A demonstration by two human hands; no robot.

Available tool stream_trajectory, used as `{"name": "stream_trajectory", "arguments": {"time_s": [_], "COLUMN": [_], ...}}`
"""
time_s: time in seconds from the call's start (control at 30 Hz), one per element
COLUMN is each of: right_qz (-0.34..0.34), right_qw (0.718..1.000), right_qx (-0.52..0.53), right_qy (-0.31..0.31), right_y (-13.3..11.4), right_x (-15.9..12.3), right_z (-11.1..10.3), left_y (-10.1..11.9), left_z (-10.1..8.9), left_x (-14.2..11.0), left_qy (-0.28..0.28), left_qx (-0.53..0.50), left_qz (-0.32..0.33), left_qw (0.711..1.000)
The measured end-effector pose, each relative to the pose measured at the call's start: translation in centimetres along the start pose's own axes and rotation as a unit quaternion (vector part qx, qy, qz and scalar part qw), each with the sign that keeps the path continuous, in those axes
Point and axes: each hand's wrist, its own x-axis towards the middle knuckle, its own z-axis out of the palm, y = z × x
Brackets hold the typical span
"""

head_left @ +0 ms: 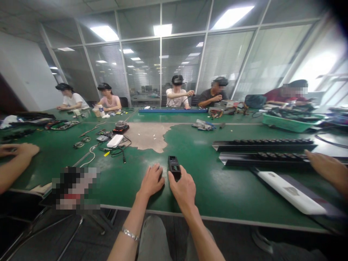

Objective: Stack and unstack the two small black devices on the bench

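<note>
My right hand (pixel 183 186) grips a small black box-shaped device (pixel 174 163) with cut-outs in its upper face, thumb on the near left side and fingers along the right. It stands at the green tabletop near the front edge, in front of me. Just left of the device, my left hand (pixel 152 181) rests palm down on the table, fingers loosely bent and the thumb a little apart. Nothing shows in it, though its underside is hidden. A bracelet (pixel 129 234) circles my left wrist.
Left of centre lie a white box (pixel 115 141) and tangled cables beside a bare brown patch (pixel 148 136). Long black rails (pixel 263 145) and a white elongated case (pixel 292 192) are to the right. Neighbours' hands reach in at both sides; several people sit opposite.
</note>
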Motion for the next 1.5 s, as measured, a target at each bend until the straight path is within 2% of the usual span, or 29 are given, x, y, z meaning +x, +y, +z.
{"name": "stream_trajectory", "arguments": {"time_s": [0.4, 0.63, 0.93, 1.1, 1.5], "right_qz": [0.009, -0.018, -0.024, -0.046, -0.049], "right_qw": [0.999, 1.000, 1.000, 0.999, 0.999], "right_qx": [-0.036, -0.004, 0.019, 0.023, 0.007], "right_qy": [-0.038, -0.022, -0.006, -0.009, -0.010], "right_y": [0.9, 1.5, 2.6, 3.2, 2.6], "right_x": [-1.4, -1.9, -1.3, -1.8, -2.1], "right_z": [1.1, 1.3, 2.9, 2.8, 2.1], "left_y": [-0.3, -0.1, -0.1, 0.3, 0.4], "left_z": [0.5, 0.5, 0.9, 1.1, 0.9], "left_x": [0.2, 0.0, 0.1, 0.1, 0.0], "left_qy": [0.012, 0.034, 0.014, 0.030, 0.026], "left_qx": [0.000, 0.027, 0.050, 0.066, 0.070], "left_qz": [-0.005, -0.018, -0.014, -0.013, -0.012], "left_qw": [1.000, 0.999, 0.999, 0.997, 0.997]}}
